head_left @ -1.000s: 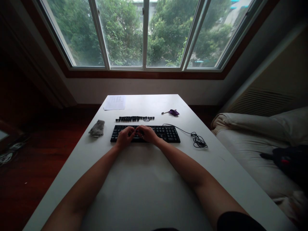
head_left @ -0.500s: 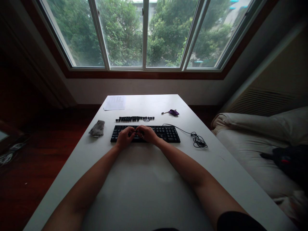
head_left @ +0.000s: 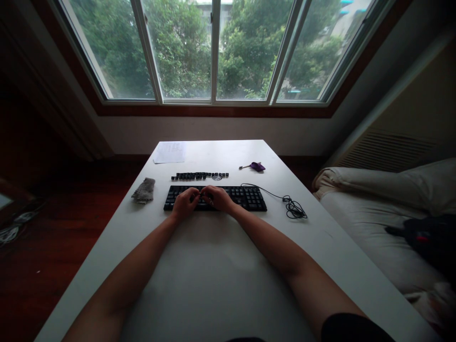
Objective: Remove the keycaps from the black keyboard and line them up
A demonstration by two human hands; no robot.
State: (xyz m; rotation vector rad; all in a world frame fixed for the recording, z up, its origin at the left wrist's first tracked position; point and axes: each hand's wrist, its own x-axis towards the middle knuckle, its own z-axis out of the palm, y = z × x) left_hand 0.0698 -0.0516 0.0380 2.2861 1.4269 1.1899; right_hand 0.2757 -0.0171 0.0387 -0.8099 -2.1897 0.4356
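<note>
A black keyboard lies across the white table, and both hands are over its left and middle part. The curled fingers of my left hand are closed, with the tips pinched close to the right fingertips. My right hand is bent over the keys, its fingers also closed. Something small and dark shows between the two sets of fingertips, too small to name. Just behind the keyboard, several loose black keycaps stand in rows. A small, clear round dish sits by the right end of those rows.
A grey cloth lies left of the keyboard. On the right is its coiled cable. Farther back are a purple object with a small brush and a paper sheet. A sofa stands right of the table.
</note>
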